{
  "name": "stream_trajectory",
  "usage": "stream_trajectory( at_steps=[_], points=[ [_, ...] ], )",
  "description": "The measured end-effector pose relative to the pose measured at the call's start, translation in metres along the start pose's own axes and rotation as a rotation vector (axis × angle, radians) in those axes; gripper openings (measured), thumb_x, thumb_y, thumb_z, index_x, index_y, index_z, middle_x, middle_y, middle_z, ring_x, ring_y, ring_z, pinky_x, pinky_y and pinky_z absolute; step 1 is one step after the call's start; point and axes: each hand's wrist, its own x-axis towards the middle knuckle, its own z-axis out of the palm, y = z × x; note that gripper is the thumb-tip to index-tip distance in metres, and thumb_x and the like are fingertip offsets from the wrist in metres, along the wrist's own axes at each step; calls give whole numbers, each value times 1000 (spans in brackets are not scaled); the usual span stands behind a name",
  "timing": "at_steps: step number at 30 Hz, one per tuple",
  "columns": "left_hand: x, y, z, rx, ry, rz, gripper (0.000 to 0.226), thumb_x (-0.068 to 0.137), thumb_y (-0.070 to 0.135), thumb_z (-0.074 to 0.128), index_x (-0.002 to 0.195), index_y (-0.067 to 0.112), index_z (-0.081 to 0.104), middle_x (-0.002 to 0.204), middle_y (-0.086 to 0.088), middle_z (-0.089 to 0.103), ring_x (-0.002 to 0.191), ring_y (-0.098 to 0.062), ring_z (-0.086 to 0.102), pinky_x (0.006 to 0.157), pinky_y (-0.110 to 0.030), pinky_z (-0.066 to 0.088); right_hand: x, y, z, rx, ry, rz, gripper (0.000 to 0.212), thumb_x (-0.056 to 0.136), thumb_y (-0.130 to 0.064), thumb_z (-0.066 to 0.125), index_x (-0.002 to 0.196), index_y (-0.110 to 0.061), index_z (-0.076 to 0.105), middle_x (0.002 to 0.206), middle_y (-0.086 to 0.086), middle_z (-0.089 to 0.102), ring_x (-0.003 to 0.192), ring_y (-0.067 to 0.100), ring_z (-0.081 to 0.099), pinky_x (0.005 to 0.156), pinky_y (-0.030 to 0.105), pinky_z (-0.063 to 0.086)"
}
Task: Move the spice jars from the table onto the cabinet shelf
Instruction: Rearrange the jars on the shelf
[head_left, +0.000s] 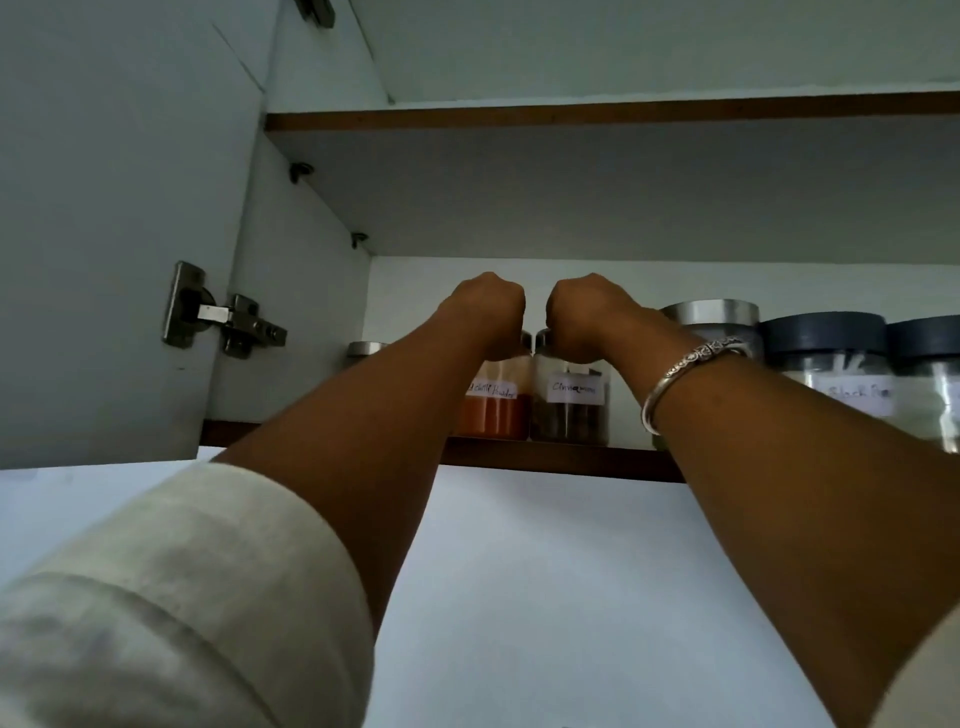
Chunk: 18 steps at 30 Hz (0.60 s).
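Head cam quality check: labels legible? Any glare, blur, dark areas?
Head view: dim, flat light, no glare; underside of the upper white shelf is in shadow. Handwritten label on the clear jar of brown spice reads Cinnamon; the one on the clear jar of orange powder is partly hidden by the left forearm. The cream sleeve up close is soft.

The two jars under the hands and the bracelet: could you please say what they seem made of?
The chilli jar and cinnamon jar: clear glass or plastic, spice shows through. Their lids: probably metal, dull grey sheen. The bracelet: polished silvery metal, patterned top.
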Motion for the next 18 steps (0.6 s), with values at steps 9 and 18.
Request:
stream_trajectory(
  at_steps=[9, 18],
  points=[
    [37, -12, 40, -44, -82, -74, 40, 88, 37, 57, 115, 7, 61, 112, -9, 65, 94, -19, 58, 83, -28, 47, 43, -3, 40, -77, -87, -29, 33, 89, -25, 57, 63, -11, 42, 64, 4, 42, 63, 18, 45, 61, 28, 39],
    [56, -15, 61, -84, -229, -16, 33, 96, 24, 46, 117, 3, 57, 122, -13, 59, 107, -23, 56, 91, -31, 43, 73, 5, 70, -65, -168, -61, 23, 88, -23, 56, 68, -14, 46, 68, 1, 47, 74, 19, 51, 71, 32, 44]
  ],
)
